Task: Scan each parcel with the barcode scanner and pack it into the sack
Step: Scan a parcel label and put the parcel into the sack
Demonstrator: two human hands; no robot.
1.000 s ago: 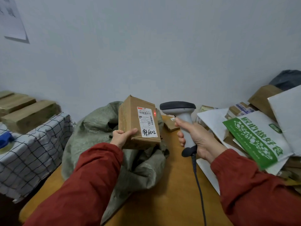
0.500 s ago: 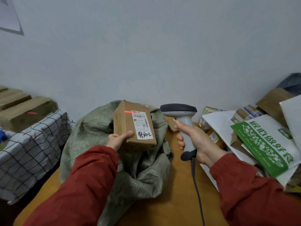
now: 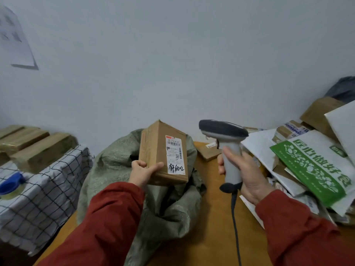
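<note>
My left hand [image 3: 143, 172] grips the lower left corner of a brown cardboard parcel [image 3: 155, 150], held upright above the grey-green woven sack [image 3: 115, 169]. Its white shipping label with a barcode and handwritten "6802" faces me. My right hand [image 3: 247, 173] is wrapped round the grey handle of the barcode scanner [image 3: 224, 131], which is held upright to the right of the parcel with its dark head pointing left. The scanner's cable [image 3: 235, 227] hangs down over the wooden table [image 3: 211, 227]. No red scan light shows on the parcel.
A heap of parcels and mailers lies at the right, with a green-and-white bag [image 3: 317, 169] on top. A small flat box [image 3: 208, 150] lies behind the scanner. At the left, a checked cloth [image 3: 48, 189] carries wrapped blocks [image 3: 38, 148] and a blue-capped object [image 3: 11, 184].
The red scan line seen on the parcel half a second ago is gone. The parcel now stands more upright, with its label turned toward me. The scanner stays in about the same place.
</note>
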